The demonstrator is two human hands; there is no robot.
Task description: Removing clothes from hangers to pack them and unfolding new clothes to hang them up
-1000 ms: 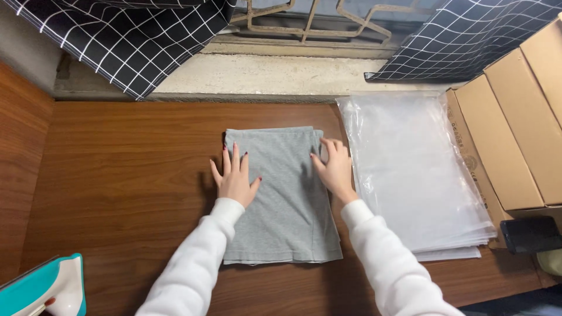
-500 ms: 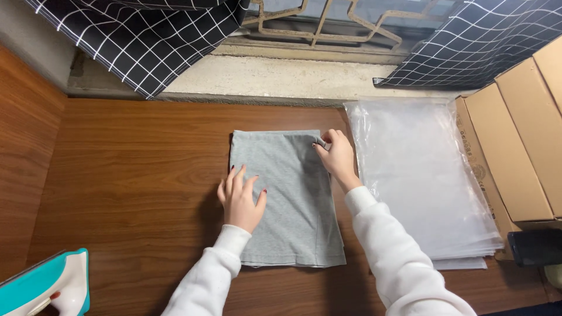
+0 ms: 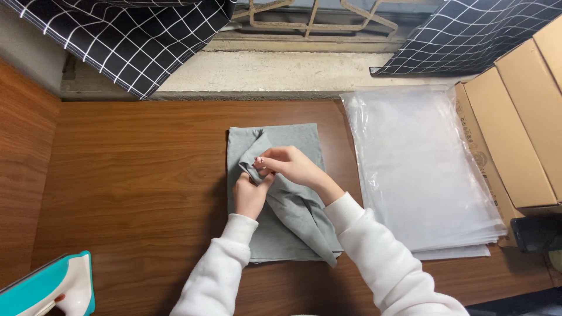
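Both hands, left hand (image 3: 250, 196) and right hand (image 3: 288, 167), pinch grey folded garment (image 3: 293, 216) corner; keep fold edge aligned below grip.

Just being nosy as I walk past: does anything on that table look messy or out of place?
Only the grey cloth: its right side is pulled up and bunched across the middle, pinched between the left hand and right hand, so it lies rumpled. The clear plastic bags sit in a flat stack.
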